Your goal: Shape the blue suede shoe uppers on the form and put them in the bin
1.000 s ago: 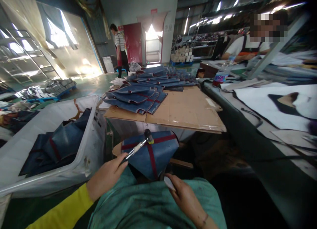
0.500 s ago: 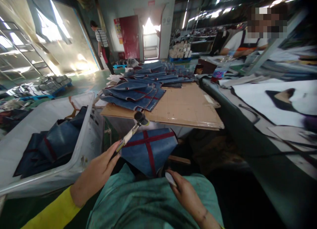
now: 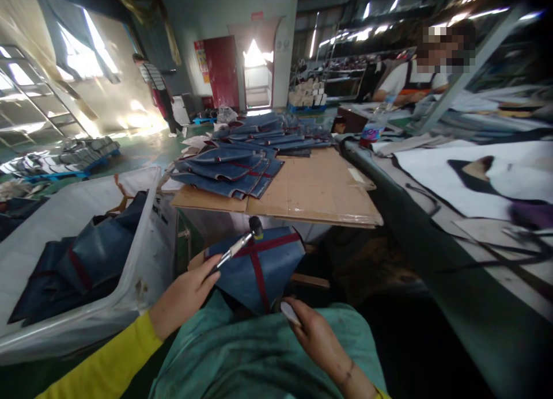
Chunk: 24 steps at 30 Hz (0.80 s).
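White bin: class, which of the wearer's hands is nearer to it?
Left. The left hand, gripping the hammer, is right of the white bin; the right hand is farther right, over the green cloth.

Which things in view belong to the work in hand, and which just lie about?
Likely in the work:
hammer in the left hand
pale object in the right hand
red-banded blue piece
matching blue pieces on the cardboard

Apparently lying about:
plastic bottle
pale stack at the back

A flat brown cardboard tabletop [image 3: 311,186] carries overlapping blue sheet pieces with dark-red strips [image 3: 228,171], heaped along its left and far edges; a pale patch [image 3: 358,177] marks its right edge.
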Available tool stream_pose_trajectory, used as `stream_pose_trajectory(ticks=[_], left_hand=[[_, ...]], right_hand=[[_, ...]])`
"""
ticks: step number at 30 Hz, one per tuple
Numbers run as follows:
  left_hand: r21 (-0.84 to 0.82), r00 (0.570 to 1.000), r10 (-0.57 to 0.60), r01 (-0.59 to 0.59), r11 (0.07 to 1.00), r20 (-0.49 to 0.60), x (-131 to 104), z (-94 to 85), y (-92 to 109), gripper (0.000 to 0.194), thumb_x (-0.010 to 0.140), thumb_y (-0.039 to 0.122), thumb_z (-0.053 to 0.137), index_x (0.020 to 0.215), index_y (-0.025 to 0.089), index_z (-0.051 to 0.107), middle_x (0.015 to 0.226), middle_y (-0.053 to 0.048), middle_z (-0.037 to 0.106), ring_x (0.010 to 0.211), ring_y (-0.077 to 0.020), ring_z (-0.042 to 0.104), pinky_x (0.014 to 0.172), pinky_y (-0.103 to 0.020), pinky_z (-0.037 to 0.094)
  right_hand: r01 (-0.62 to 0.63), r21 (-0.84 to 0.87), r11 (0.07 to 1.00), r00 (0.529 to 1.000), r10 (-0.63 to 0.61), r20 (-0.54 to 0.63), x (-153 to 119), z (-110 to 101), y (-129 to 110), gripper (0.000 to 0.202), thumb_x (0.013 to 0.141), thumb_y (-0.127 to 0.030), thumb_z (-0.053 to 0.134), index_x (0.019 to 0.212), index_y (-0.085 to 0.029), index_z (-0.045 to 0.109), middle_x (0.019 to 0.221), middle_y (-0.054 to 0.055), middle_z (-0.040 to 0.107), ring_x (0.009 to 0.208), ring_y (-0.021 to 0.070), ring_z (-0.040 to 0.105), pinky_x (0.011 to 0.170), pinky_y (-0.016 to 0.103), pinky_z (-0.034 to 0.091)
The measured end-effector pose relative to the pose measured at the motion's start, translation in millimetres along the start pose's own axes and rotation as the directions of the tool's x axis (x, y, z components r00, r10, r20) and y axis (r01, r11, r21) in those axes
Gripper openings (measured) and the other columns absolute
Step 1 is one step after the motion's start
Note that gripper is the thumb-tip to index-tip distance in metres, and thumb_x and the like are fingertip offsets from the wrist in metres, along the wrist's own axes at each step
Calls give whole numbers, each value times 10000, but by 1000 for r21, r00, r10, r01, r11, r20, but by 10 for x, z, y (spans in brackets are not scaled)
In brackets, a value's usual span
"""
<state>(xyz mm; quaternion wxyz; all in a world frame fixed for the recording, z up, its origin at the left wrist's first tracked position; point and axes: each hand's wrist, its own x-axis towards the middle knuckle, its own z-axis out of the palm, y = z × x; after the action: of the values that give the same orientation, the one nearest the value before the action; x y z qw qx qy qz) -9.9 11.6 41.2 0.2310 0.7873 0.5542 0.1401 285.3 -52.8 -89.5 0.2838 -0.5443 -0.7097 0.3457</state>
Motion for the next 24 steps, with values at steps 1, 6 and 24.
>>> stream_pose_trajectory(ticks=[1, 6, 24], left_hand=[[-9, 999, 11, -12, 1000, -53, 22, 2, 8, 463, 931, 379, 358, 1381, 271, 368, 1374, 6, 476, 1242, -190, 470, 1064, -348, 346], [42, 995, -3, -1, 999, 96, 49, 36, 45, 461, 931, 366, 360, 1384, 276, 370, 1276, -13, 573, 1112, -211, 585, 964, -345, 450], [123, 989, 128, -136, 983, 73, 406, 382, 518, 451, 946, 342, 350, 1387, 242, 348, 1142, -57, 647, 1012, -209, 627, 897, -333, 478]], right_hand=[[0, -1, 1000, 1000, 0, -2, -7, -2, 2, 440, 780, -132, 458, 1198, -226, 558, 1176, 66, 620, 1074, 192, 585, 944, 333, 459], [-31, 19, 999, 999, 32, -29, -40, -2, 2, 413, 780, -142, 458, 1165, -231, 580, 1116, 52, 647, 1011, 184, 614, 881, 301, 491], [-2, -39, 999, 1000, 2, 12, -33, 63, 103, 403, 810, -171, 430, 1190, -178, 565, 1160, 93, 629, 1059, 199, 599, 920, 325, 479]])
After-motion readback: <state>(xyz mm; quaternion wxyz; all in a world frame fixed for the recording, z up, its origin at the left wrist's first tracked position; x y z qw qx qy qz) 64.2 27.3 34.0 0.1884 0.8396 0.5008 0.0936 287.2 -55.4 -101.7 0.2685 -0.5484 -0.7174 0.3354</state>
